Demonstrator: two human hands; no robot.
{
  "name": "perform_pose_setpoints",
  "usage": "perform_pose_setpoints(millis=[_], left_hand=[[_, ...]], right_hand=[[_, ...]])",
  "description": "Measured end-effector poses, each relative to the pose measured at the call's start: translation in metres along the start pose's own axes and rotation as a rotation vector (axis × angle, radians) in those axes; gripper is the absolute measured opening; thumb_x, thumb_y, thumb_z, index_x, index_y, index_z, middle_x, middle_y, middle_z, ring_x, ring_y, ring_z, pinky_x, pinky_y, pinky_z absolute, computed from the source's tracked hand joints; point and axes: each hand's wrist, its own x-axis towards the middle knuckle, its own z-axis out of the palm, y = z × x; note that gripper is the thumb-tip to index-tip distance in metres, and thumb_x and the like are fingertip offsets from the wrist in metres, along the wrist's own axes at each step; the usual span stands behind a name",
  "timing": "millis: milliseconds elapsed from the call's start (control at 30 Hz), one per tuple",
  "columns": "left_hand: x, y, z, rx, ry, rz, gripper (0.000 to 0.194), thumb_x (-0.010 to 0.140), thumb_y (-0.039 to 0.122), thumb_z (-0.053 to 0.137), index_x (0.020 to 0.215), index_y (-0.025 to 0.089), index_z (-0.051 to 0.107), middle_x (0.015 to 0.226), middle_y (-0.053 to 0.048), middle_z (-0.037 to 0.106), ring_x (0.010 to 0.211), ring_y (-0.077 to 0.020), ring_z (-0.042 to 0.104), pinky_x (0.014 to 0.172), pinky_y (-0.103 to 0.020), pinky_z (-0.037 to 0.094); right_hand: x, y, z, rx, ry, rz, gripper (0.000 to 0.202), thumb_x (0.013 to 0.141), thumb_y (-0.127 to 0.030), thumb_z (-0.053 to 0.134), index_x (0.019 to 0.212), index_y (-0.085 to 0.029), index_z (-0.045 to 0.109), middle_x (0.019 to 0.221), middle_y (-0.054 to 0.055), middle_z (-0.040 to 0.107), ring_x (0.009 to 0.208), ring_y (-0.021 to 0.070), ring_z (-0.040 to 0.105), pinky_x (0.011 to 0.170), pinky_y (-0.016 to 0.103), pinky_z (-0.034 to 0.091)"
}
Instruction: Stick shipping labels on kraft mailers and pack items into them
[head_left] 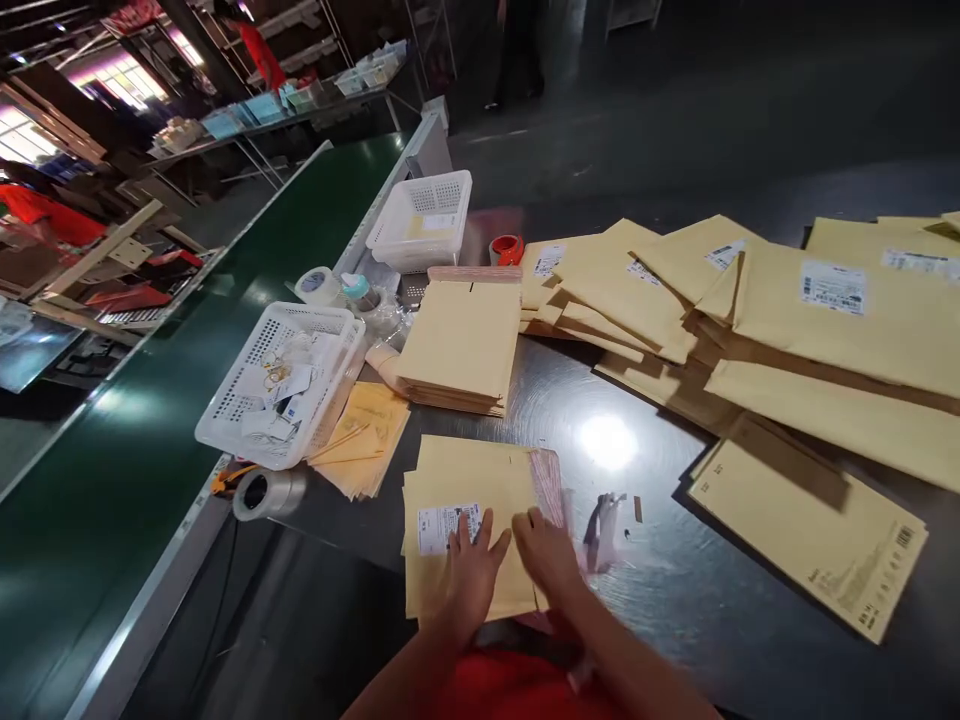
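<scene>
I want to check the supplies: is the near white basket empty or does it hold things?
It holds things. The near basket shows small cards, paper slips and some gold rings inside, through its open top.

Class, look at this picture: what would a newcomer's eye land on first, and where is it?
First, the two hands, left hand and right hand, pressing a labelled yellow envelope at the near table edge. Then the sprawl of padded mailers at right, and the white basket beside the green conveyor.

two white baskets (281, 385), two hands (472, 570), two tape rolls (262, 492).
</scene>
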Motion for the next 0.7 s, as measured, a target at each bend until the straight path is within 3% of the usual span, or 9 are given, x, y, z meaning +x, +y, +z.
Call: perform_pose_setpoints(millis=[100, 167, 300, 433, 600, 700], left_hand=[[0.002, -0.002, 0.004, -0.014, -0.026, -0.001, 0.084, 0.082, 0.008, 0.063, 0.150, 0.045, 0.030, 0.166, 0.000, 0.019, 0.145, -0.0489, 0.025, 0.109, -0.069, 0.039], [0.004, -0.003, 0.007, -0.023, -0.064, -0.012, 0.088, 0.081, 0.003, 0.060, 0.151, 0.045, 0.028, 0.166, 0.001, 0.015, 0.147, -0.0484, 0.020, 0.111, -0.070, 0.035], [0.003, -0.006, 0.009, -0.025, -0.072, 0.015, 0.094, 0.078, 0.001, 0.059, 0.152, 0.045, 0.022, 0.167, 0.004, 0.009, 0.149, -0.0474, 0.014, 0.113, -0.070, 0.031], [-0.004, -0.014, 0.001, -0.077, -0.095, 0.049, 0.095, 0.074, 0.006, 0.064, 0.153, 0.040, 0.024, 0.166, 0.003, 0.009, 0.150, -0.0463, 0.008, 0.114, -0.069, 0.027], [-0.017, -0.037, -0.016, -0.303, -0.032, 0.069, 0.090, 0.073, 0.004, 0.055, 0.156, 0.025, 0.024, 0.166, -0.002, 0.007, 0.153, -0.0250, 0.013, 0.122, -0.040, 0.027], [-0.021, -0.047, -0.016, -0.406, 0.027, 0.161, 0.082, 0.076, 0.005, 0.048, 0.154, 0.022, 0.029, 0.165, -0.002, 0.008, 0.152, -0.0161, 0.017, 0.122, -0.035, 0.027]], right_hand=[[-0.062, 0.010, 0.024, 0.068, -0.073, 0.016, 0.022, 0.088, -0.008, 0.050, 0.094, -0.025, 0.062, 0.106, 0.005, 0.069, 0.082, 0.0202, 0.070, 0.066, 0.028, 0.045], [-0.077, 0.016, 0.029, 0.132, -0.071, 0.093, 0.018, 0.092, -0.014, 0.047, 0.096, -0.026, 0.061, 0.108, 0.004, 0.069, 0.085, 0.0206, 0.071, 0.067, 0.028, 0.045], [-0.058, 0.014, 0.015, 0.295, 0.008, 0.316, 0.025, 0.099, -0.028, 0.032, 0.101, -0.022, 0.056, 0.104, 0.008, 0.069, 0.092, 0.0215, 0.070, 0.070, 0.030, 0.045], [-0.036, 0.004, -0.006, 0.481, 0.020, 0.402, 0.013, 0.088, -0.032, 0.051, 0.081, -0.022, 0.054, 0.084, 0.006, 0.070, 0.080, 0.0215, 0.068, 0.063, 0.029, 0.044], [-0.037, -0.003, -0.015, 0.671, 0.064, 0.356, 0.008, 0.081, -0.020, 0.052, 0.073, -0.021, 0.053, 0.071, 0.000, 0.065, 0.070, 0.0158, 0.063, 0.059, 0.024, 0.042], [-0.039, -0.008, -0.013, 0.724, 0.085, 0.299, 0.009, 0.078, -0.015, 0.053, 0.084, -0.019, 0.059, 0.074, -0.001, 0.066, 0.070, 0.0147, 0.062, 0.058, 0.022, 0.043]])
